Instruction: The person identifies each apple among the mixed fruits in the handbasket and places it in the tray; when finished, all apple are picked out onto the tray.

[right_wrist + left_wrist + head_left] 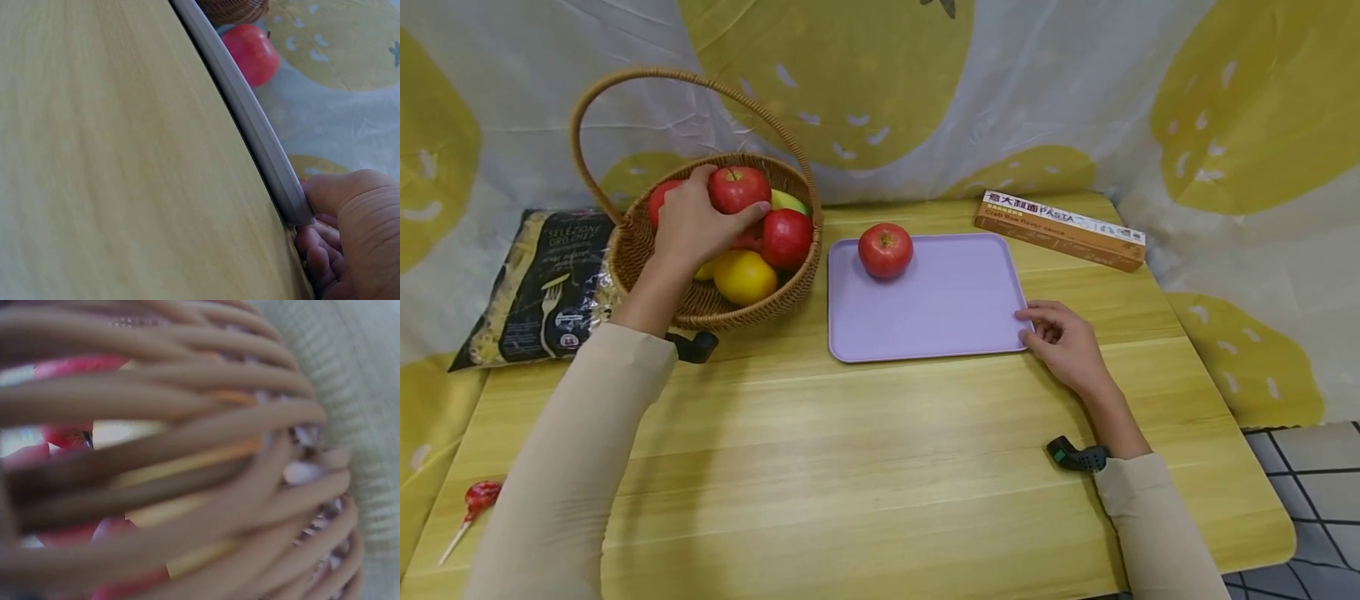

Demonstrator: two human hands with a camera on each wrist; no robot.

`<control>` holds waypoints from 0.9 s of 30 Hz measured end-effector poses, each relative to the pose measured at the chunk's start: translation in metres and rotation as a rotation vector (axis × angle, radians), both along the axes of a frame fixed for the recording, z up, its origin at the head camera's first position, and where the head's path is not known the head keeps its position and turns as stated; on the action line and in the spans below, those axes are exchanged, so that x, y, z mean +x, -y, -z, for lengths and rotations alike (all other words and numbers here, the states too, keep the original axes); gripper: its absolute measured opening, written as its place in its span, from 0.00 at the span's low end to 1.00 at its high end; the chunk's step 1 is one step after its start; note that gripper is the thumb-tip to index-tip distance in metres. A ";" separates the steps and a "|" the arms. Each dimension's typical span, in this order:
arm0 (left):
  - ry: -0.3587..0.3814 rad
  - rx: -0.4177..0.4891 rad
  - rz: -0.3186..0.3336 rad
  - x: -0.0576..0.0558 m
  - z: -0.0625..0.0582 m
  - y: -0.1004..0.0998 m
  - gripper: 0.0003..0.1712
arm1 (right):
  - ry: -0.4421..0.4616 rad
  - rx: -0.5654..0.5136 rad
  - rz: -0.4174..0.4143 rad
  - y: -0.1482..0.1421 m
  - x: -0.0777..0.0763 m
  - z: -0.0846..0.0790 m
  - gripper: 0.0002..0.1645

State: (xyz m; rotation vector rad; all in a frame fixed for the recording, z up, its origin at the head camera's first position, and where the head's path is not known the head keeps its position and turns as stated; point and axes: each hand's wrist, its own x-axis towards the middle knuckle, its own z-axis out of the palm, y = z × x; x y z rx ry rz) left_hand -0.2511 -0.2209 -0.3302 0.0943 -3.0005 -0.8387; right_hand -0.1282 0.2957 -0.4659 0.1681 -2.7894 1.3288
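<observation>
My left hand reaches into a wicker basket and grips a red apple, thumb on its near side and fingers behind it. Around that apple in the basket lie another red apple, a yellow lemon-like fruit and a green fruit. In the left wrist view the basket weave fills most of the picture and hides the hand. My right hand holds the right edge of a lilac tray near its front corner, fingers curled. A single red apple sits on the tray's back left.
A pasta box lies at the back right of the wooden table. Left of the basket is a black pasta bag. A red lollipop lies at the front left, by my sleeve. The basket's tall handle arches over the fruit.
</observation>
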 end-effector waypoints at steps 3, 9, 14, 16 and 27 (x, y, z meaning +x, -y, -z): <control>-0.004 0.039 0.002 0.004 -0.004 0.000 0.61 | -0.005 -0.004 -0.002 0.000 0.000 -0.001 0.16; -0.035 0.091 -0.002 0.017 -0.007 0.004 0.59 | -0.019 -0.004 -0.005 0.002 0.000 0.000 0.15; -0.055 0.117 -0.014 0.028 -0.008 0.008 0.59 | -0.024 0.003 -0.004 0.001 0.000 -0.001 0.15; -0.065 0.132 -0.021 0.032 -0.009 0.009 0.60 | -0.024 0.005 -0.005 0.001 0.000 -0.001 0.15; -0.145 0.197 -0.008 0.059 -0.014 0.005 0.54 | -0.033 0.009 0.002 0.001 0.000 0.000 0.14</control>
